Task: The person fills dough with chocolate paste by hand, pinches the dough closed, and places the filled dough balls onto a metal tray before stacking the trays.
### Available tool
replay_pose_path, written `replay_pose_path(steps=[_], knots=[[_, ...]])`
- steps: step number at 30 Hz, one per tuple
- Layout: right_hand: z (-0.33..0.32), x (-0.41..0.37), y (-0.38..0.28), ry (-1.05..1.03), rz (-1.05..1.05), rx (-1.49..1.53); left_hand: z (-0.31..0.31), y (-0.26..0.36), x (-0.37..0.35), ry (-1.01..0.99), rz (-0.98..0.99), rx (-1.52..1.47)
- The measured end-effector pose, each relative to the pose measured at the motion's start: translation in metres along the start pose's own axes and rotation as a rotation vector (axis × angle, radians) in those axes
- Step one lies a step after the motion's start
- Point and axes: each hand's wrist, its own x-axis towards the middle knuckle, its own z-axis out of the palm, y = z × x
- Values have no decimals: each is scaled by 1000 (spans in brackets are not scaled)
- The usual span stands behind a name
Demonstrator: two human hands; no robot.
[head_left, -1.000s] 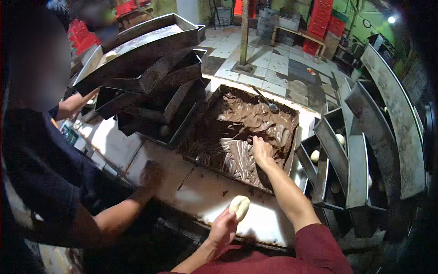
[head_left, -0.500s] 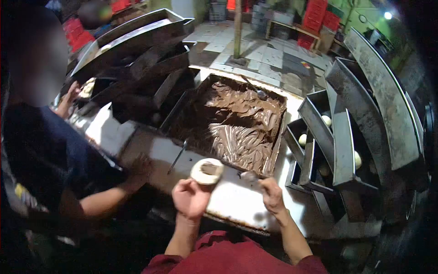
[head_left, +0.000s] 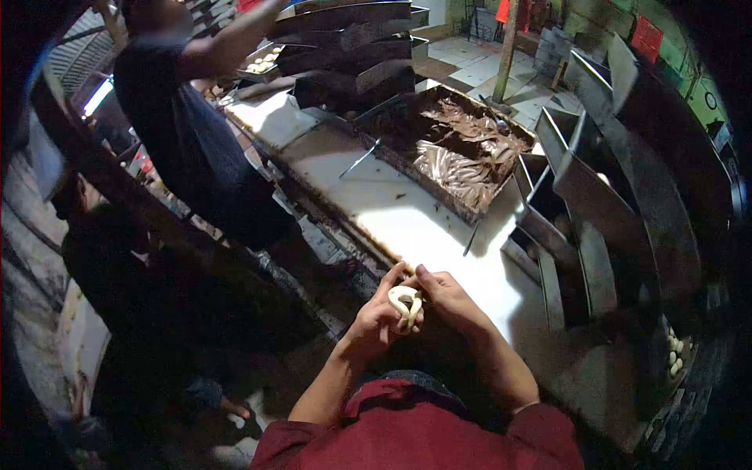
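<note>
A piece of pale dough [head_left: 405,302] with dark brown filling inside is held between both hands, its edges folded partly together. My left hand [head_left: 377,315] cups the dough from the left and below. My right hand [head_left: 445,296] has its thumb and fingers closed at the dough's upper right edge. Beyond the hands, a spoon [head_left: 472,237] lies on the white tabletop [head_left: 407,227] against the tray's near corner. The large rectangular tray [head_left: 419,185] holds thick brown paste [head_left: 462,160].
Metal pans [head_left: 583,204] are stacked at the right, with more pans [head_left: 352,47] at the back left. A thin utensil [head_left: 360,157] lies left of the tray. A co-worker [head_left: 188,133] stands at the left with an arm raised; another person [head_left: 110,258] is nearer.
The spoon has left my right hand and lies on the table. Both hands have come together on the dough, now partly folded. The view has swung left, and the co-worker has raised an arm.
</note>
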Motion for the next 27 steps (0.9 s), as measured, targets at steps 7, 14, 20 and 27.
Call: replay_pose_path(steps=[7,14,20,27], knots=[[75,-113,53,358,-1031,-1446,12,-54,-82,252,-19,-380],[74,-229,48,152,-334,-690,71,-112,-160,-19,-91,440],[46,-319,89,508,-564,-653,122,-189,-146,-13,-5,425],[-80,-454,181,1077,-666,-1167,234,-381,-33,-122,244,1005]])
